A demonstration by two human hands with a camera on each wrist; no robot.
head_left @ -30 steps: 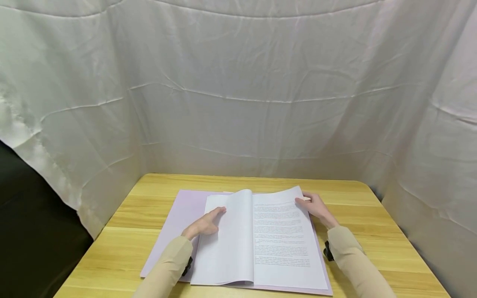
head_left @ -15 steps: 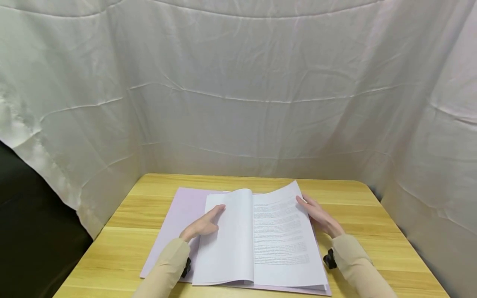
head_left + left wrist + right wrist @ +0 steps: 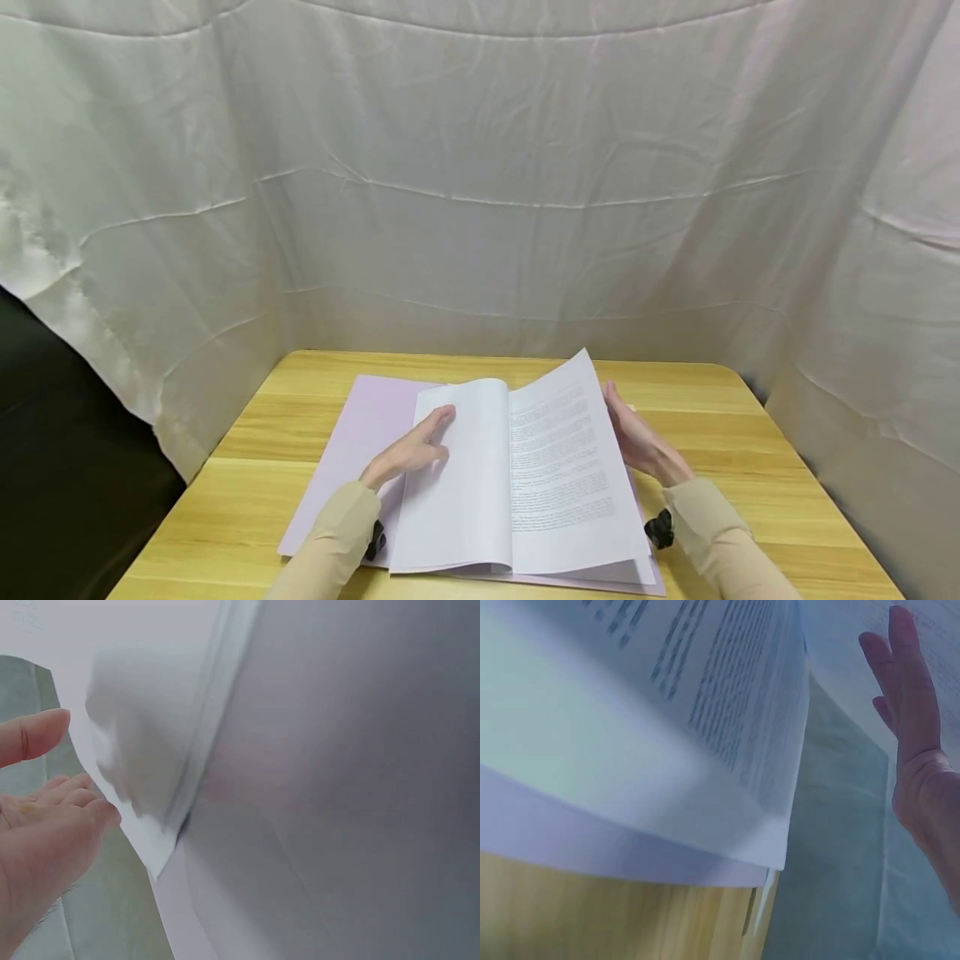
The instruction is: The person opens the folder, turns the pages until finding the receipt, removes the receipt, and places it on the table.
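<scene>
A lilac folder (image 3: 360, 446) lies spread on the table, with a stack of white pages open inside it. My left hand (image 3: 408, 452) is over the blank left page (image 3: 468, 500), its fingers loosely extended; in the left wrist view the left hand (image 3: 56, 832) shows thumb and fingers apart. On the right, a printed sheet (image 3: 566, 467) stands lifted, its upper corner bent up and inward. Behind that sheet's right edge is my right hand (image 3: 641, 437), fingers straight. The right wrist view shows the right hand (image 3: 919, 727) with extended fingers against a page; whether they touch is unclear.
The wooden table (image 3: 750, 475) carries the folder near its front edge. A pale grey curtain (image 3: 525, 250) encloses the back and sides. Dark material (image 3: 67, 467) hangs at the lower left.
The printed right sheet has risen, its upper corner curling up and leftward. My right hand has gone from holding the corner to straight fingers behind the sheet. The left hand barely moved.
</scene>
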